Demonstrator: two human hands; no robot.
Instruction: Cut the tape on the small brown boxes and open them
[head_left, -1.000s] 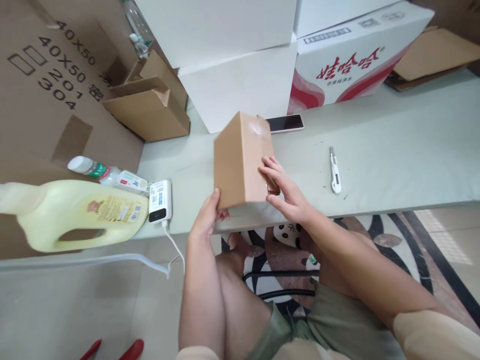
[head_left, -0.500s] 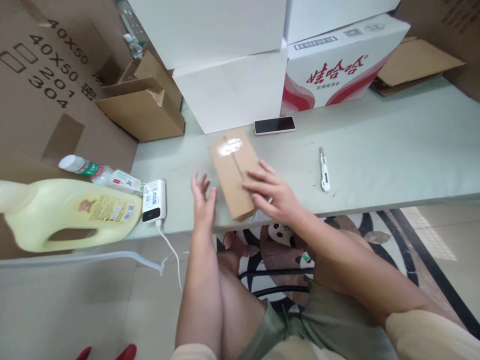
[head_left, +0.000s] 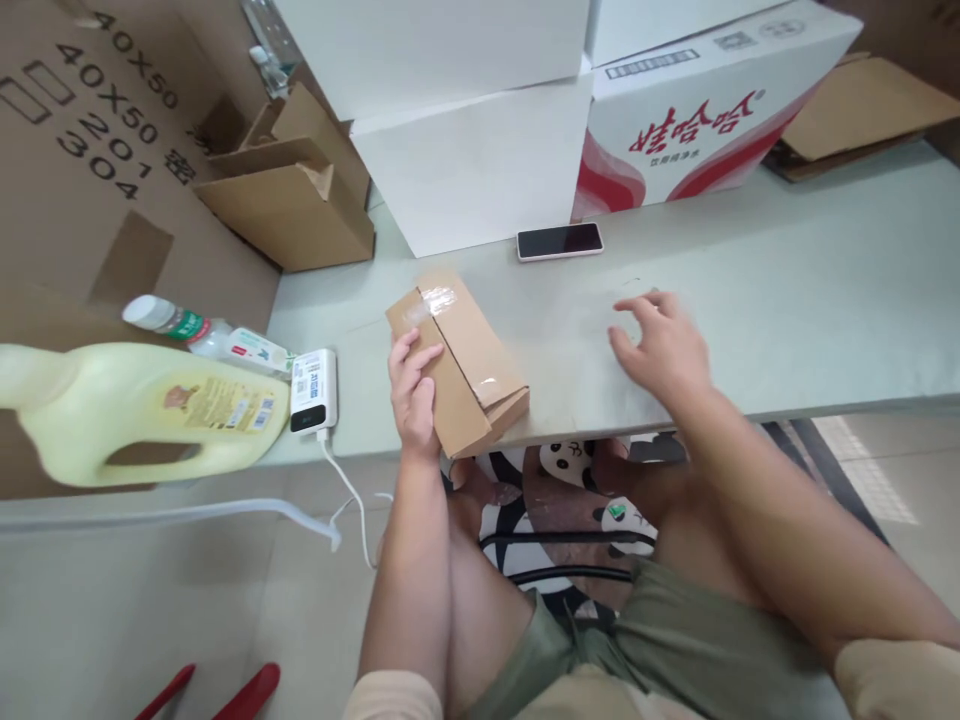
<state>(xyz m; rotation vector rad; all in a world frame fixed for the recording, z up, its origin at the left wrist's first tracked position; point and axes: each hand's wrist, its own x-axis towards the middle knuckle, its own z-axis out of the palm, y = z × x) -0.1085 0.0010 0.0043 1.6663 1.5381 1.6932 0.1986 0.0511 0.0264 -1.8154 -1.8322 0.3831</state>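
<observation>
A small brown cardboard box (head_left: 469,360), taped along its top seam, lies flat near the table's front edge. My left hand (head_left: 415,392) rests against its left side with the fingers stretched flat and the thumb on top. My right hand (head_left: 664,345) is off to the right of the box, arched low over the table (head_left: 787,300) with the fingers bent down and blurred. The white utility knife that lay there is hidden under this hand. Whether the fingers hold it does not show.
A phone (head_left: 560,241) lies behind the box. White cartons (head_left: 472,160) and a red-printed carton (head_left: 697,120) stand at the back. At left are an open brown box (head_left: 292,200), a power bank (head_left: 313,390), a bottle (head_left: 202,335) and a yellow jug (head_left: 142,415).
The box was held up on end, then was laid flat and turned. My right hand left it and moved right over the knife. My left hand settled on the box's left side.
</observation>
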